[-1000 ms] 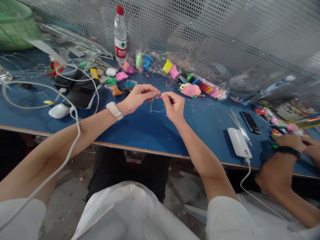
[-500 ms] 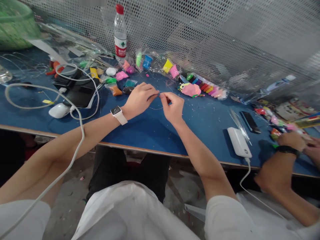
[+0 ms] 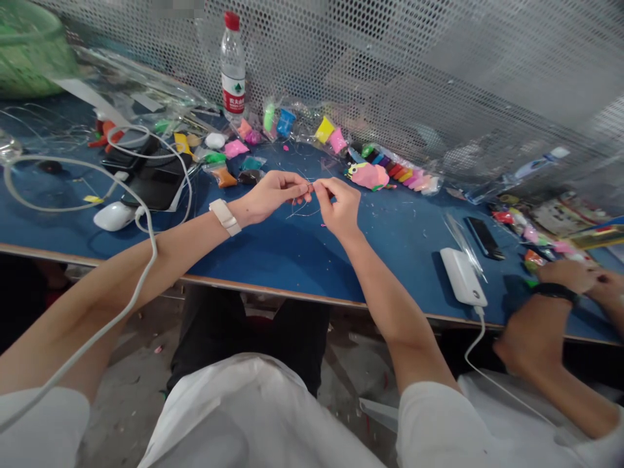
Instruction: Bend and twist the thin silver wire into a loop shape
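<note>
My left hand, a pale watch strap at its wrist, is pinched closed above the blue table. Its fingertips meet those of my right hand, also closed in a pinch. Between them runs a thin, light wire-like strand whose loose part curves below the fingers; whether it is wire or thread is hard to tell. A pink clay figure with a yellow and black end lies beyond my right hand. Left of my left hand are small bags of orange clay and dark clay.
A water bottle stands by the perforated metal screen. A white cable crosses my left arm. At right lie a power bank, a phone and a co-worker's hands. A green basket is far left.
My left hand has rolled over, so its thumb side and inner wrist now show, and the watch face has turned out of sight. Both hands remain pinched together; the strand's loose part has shifted.
</note>
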A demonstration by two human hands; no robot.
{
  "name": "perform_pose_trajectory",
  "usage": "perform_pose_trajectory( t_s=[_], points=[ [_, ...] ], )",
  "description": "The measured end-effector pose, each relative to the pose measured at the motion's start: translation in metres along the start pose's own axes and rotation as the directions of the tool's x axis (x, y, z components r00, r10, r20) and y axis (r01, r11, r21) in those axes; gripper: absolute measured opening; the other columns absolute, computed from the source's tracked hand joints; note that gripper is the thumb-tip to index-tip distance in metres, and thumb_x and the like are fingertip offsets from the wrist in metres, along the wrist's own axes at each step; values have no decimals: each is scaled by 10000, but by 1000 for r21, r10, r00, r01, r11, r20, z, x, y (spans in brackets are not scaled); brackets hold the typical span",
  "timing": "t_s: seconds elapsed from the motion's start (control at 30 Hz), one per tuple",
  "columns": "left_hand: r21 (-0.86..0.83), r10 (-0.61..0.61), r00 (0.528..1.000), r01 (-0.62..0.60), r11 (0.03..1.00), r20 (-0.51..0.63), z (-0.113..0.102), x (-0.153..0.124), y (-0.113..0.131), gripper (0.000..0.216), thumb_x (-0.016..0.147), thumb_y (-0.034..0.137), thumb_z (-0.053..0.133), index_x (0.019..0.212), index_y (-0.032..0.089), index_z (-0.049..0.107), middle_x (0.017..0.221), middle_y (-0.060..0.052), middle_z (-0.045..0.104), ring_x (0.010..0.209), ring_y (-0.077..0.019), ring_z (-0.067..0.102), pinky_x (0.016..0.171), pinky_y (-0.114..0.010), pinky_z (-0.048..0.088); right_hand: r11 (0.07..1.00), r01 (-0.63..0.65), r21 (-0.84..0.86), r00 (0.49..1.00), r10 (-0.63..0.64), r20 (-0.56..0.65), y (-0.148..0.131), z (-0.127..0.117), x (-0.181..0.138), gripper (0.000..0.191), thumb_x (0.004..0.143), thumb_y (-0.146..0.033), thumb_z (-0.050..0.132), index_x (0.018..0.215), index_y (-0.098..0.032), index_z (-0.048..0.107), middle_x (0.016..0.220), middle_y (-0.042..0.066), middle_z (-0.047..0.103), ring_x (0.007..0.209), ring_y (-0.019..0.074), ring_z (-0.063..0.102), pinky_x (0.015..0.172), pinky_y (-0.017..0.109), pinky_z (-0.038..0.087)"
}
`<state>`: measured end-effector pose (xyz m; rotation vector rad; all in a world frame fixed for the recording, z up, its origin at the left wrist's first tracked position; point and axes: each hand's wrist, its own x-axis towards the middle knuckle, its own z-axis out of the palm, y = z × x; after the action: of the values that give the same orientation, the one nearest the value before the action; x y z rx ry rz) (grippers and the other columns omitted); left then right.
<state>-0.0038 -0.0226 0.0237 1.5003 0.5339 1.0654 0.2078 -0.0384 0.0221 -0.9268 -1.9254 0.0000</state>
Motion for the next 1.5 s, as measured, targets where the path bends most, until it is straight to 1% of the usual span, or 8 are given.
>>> perform_pose_trajectory(
  t_s=[0.17, 0.4, 0.63, 0.77, 0.87, 1.07, 1.2, 1.5],
  points=[
    [-126, -88, 996, 86, 988, -15, 1, 0, 1, 312, 848, 283, 885, 1101, 190, 728, 861, -38, 811, 721, -111, 670, 712, -270, 525, 1000, -8, -27, 1000, 8, 7, 1, 2, -2, 546, 1176, -587, 455, 972, -220, 805, 842, 58, 792, 749, 182, 683, 778, 361, 521],
    [326, 129, 986, -89, 941, -104, 7, -3, -3, 379, 791, 276, 860, 1089, 198, 639, 815, 6, 754, 743, -143, 701, 723, -294, 538, 979, 20, -203, 1000, -16, 22, 0, 9, -4, 553, 1195, -550, 418, 990, -226, 816, 804, 60, 780, 713, 196, 668, 770, 379, 463],
    [837, 340, 938, -130, 532, -70, 7, -8, -10, 369, 859, 130, 706, 1213, 186, 616, 932, -31, 776, 829, -188, 735, 759, -323, 539, 963, -28, -270, 998, 43, 52, 0, 15, -5, 423, 1184, -399, 499, 1006, -203, 829, 861, 61, 814, 743, 195, 705, 767, 361, 452],
    [957, 359, 932, -149, 248, 52, 6, -9, -3, 127, 1001, 207, 633, 1098, 169, 705, 1064, -128, 802, 1006, -285, 752, 884, -421, 592, 962, -74, -261, 993, 96, 73, -3, 10, -2, 406, 1179, -371, 513, 991, -197, 829, 817, 49, 776, 737, 188, 686, 746, 341, 448],
    [965, 371, 924, -179, 190, 98, 7, -9, 0, 178, 1055, 210, 564, 1092, 160, 732, 1071, -140, 802, 1035, -313, 733, 963, -486, 600, 964, -72, -257, 993, 94, 75, -4, 8, 0, 393, 1177, -355, 523, 1008, -187, 836, 823, 53, 777, 742, 190, 690, 744, 340, 445],
    [902, 438, 899, -180, 393, -11, 10, -9, -3, 88, 1009, 181, 649, 949, 187, 713, 1174, -134, 733, 1100, -284, 683, 1020, -488, 574, 926, -39, -377, 991, 83, 103, -6, 6, 1, 406, 1194, -357, 503, 1068, -177, 844, 911, 73, 831, 781, 211, 731, 789, 362, 435],
    [716, 325, 936, -137, 684, -131, 10, -6, -6, 54, 950, 182, 736, 898, 179, 722, 1115, -90, 705, 966, -187, 656, 932, -368, 579, 863, 45, -504, 991, 26, 134, -7, 6, 1, 529, 1224, -404, 397, 1035, -177, 836, 863, 77, 815, 772, 216, 731, 800, 380, 420],
    [211, 15, 970, 37, 977, -241, 5, 1, 1, 311, 1012, 230, 687, 705, 181, 671, 810, -24, 634, 751, -118, 547, 736, -287, 466, 795, 175, -581, 984, -113, 141, -9, 9, 3, 576, 1238, -382, 340, 1034, -194, 844, 796, 54, 790, 700, 193, 676, 770, 403, 368]
  ],
)
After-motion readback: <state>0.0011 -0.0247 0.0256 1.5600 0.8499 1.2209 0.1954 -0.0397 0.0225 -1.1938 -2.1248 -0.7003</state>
